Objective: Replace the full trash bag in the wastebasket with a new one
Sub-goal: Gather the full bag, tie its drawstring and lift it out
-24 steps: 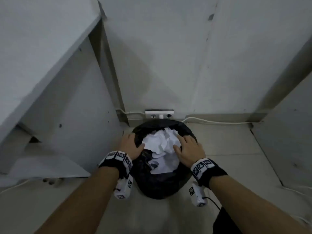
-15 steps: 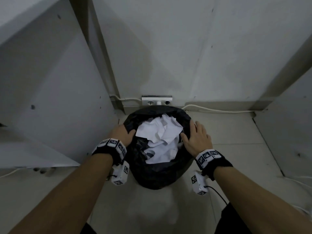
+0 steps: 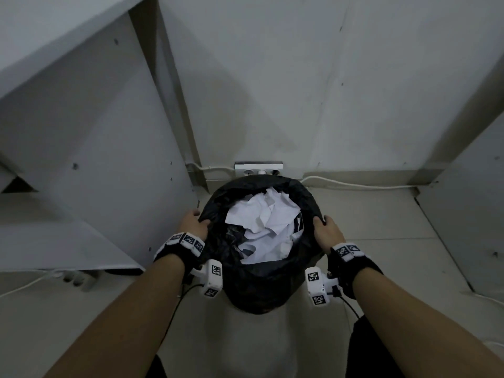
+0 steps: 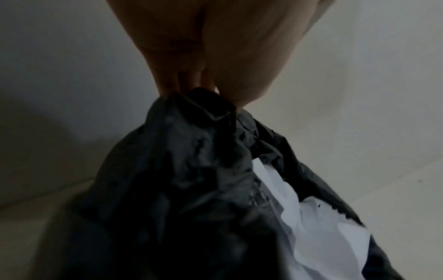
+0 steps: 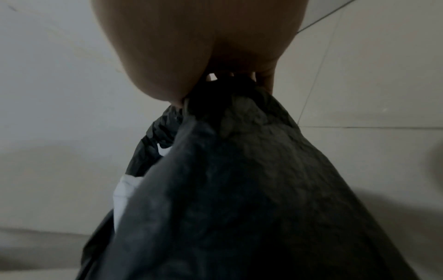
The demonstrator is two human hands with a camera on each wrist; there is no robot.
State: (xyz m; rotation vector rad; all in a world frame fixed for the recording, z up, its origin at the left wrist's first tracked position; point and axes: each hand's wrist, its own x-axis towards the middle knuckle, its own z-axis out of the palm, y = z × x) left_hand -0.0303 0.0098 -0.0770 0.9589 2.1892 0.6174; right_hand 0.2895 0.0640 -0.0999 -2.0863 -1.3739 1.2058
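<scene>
A black trash bag filled with crumpled white paper stands on the floor against the wall; the wastebasket under it is hidden by the plastic. My left hand pinches the bag's rim on the left side, and the left wrist view shows its fingers closed on a fold of black plastic. My right hand grips the rim on the right, with bunched plastic between thumb and fingers in the right wrist view.
A white wall socket sits just behind the bag, with a white cable running right along the baseboard. A white cabinet panel stands close on the left, another panel on the right. Pale tiled floor surrounds the bag.
Both hands slid from the top of the trash outward to the bag's sides and took hold of its rim. The head view has tilted, so the bag sits lower in the frame.
</scene>
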